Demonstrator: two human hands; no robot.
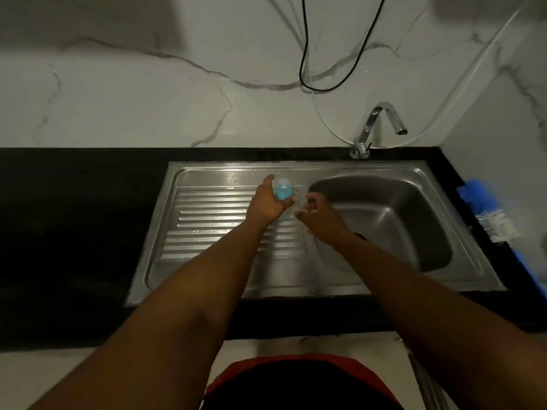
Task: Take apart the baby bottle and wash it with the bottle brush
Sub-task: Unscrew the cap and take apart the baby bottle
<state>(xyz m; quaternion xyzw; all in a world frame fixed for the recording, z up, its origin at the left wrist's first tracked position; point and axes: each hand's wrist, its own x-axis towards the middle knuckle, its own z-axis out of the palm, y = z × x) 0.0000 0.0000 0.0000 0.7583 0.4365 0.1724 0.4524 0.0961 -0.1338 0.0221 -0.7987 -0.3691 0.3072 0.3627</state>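
My left hand [266, 204] grips the top of the baby bottle [282, 190], a light blue ring with a clear cap, above the steel drainboard [213, 220]. The clear bottle body below it is faint and mostly hidden by my fingers. Just to the right, my right hand [318, 216] hovers with its fingers curled and apart, close to the bottle's lower part; whether it touches the bottle is unclear. The bottle brush [497, 224], white bristles on a blue handle, lies on the black counter at the far right.
The sink basin [393, 220] lies to the right of the drainboard, under a chrome tap [381, 122]. A blue cloth-like thing [473, 193] rests beside the brush. Black counter [74, 232] stretches left. A black cable [307, 72] hangs on the marble wall.
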